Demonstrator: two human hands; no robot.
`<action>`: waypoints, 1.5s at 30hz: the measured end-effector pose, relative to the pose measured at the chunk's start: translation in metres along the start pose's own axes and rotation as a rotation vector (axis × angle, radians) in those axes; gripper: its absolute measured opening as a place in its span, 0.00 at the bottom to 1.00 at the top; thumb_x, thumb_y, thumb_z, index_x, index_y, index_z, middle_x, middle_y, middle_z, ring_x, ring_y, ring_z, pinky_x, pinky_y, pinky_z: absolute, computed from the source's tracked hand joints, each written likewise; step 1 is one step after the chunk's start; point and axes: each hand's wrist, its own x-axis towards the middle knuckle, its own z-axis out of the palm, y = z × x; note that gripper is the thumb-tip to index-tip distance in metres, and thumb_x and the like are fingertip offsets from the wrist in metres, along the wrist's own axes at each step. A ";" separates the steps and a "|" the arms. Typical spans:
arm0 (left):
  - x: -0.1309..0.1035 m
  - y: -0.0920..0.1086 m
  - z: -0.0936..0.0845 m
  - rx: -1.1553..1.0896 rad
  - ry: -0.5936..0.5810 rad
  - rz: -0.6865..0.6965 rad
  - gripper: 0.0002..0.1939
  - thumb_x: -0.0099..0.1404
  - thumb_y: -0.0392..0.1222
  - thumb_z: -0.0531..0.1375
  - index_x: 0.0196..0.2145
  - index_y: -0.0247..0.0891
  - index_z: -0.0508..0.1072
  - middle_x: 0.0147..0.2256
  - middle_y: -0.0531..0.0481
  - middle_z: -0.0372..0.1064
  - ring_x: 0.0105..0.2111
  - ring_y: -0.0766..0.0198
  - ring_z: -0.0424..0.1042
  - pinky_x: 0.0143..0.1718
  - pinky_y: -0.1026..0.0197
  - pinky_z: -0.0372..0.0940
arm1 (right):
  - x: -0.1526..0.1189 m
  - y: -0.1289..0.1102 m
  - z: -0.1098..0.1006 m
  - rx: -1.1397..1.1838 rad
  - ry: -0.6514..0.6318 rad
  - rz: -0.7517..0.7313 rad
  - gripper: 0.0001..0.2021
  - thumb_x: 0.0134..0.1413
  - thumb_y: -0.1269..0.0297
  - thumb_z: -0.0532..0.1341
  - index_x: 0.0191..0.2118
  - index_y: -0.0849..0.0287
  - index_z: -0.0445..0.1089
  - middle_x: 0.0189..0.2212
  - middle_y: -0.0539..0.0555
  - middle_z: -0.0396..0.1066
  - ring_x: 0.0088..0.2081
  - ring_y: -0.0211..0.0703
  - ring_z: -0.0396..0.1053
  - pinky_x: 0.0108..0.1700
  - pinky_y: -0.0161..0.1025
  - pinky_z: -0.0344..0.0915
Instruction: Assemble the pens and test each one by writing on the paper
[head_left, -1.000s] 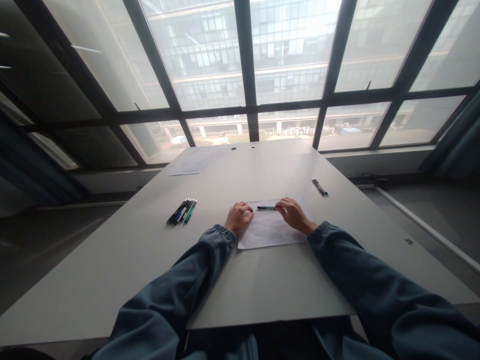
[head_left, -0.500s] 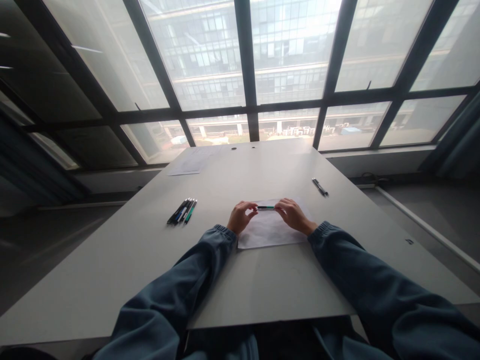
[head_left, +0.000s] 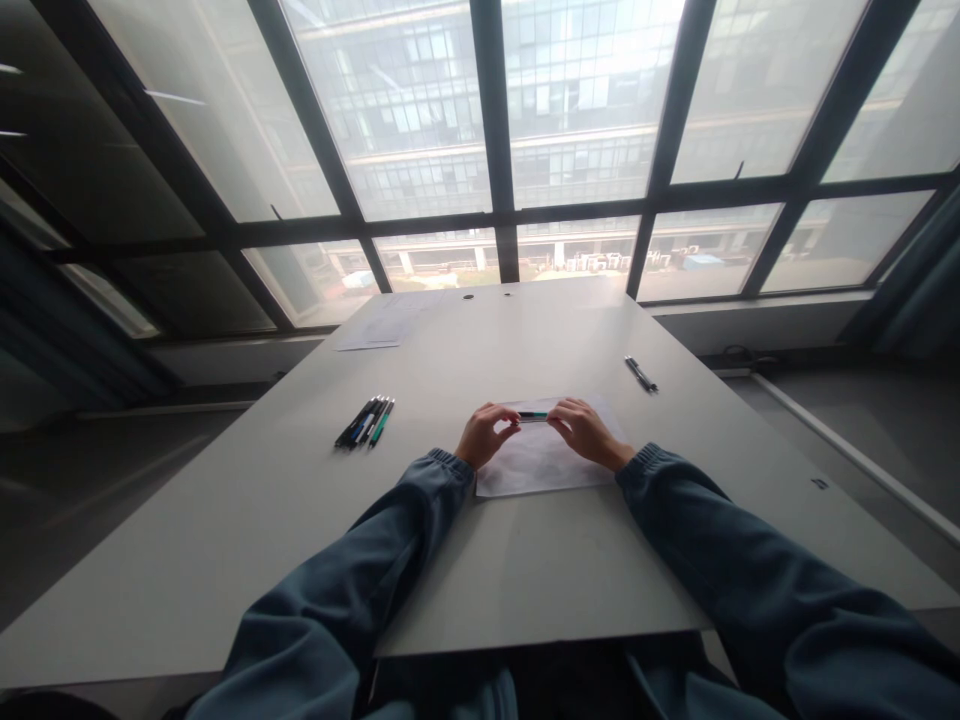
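Between my two hands a green and black pen [head_left: 534,415] lies level, held over a white sheet of paper [head_left: 547,470]. My left hand [head_left: 485,434] pinches its left end between thumb and fingers. At the other end, the thumb and fingers of my right hand [head_left: 583,430] are closed on it. The pen's two tips are hidden by my fingertips. Both wrists rest low, close to the paper's sides.
Several pens [head_left: 365,423] lie side by side on the white table [head_left: 300,540] to the left. More pens [head_left: 641,374] lie at the right. Printed sheets [head_left: 373,330] are at the far left, near the windows.
My left hand has shifted very slightly right along the pen, so a little less of the pen shows between my hands. The rest looks the same.
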 end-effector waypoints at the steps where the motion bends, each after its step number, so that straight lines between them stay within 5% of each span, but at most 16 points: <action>1: 0.000 0.000 0.000 0.002 -0.007 0.007 0.04 0.63 0.41 0.65 0.36 0.40 0.77 0.34 0.49 0.76 0.37 0.60 0.72 0.44 0.56 0.68 | 0.000 0.000 0.000 -0.004 -0.002 -0.002 0.08 0.65 0.68 0.57 0.34 0.57 0.72 0.33 0.55 0.73 0.37 0.45 0.67 0.44 0.41 0.61; 45: 0.000 0.003 0.006 -0.133 -0.011 0.107 0.07 0.66 0.42 0.63 0.37 0.39 0.80 0.34 0.47 0.77 0.35 0.62 0.75 0.40 0.59 0.69 | 0.001 -0.011 -0.003 0.047 -0.024 -0.063 0.10 0.65 0.67 0.55 0.33 0.57 0.72 0.30 0.54 0.70 0.35 0.44 0.65 0.40 0.40 0.63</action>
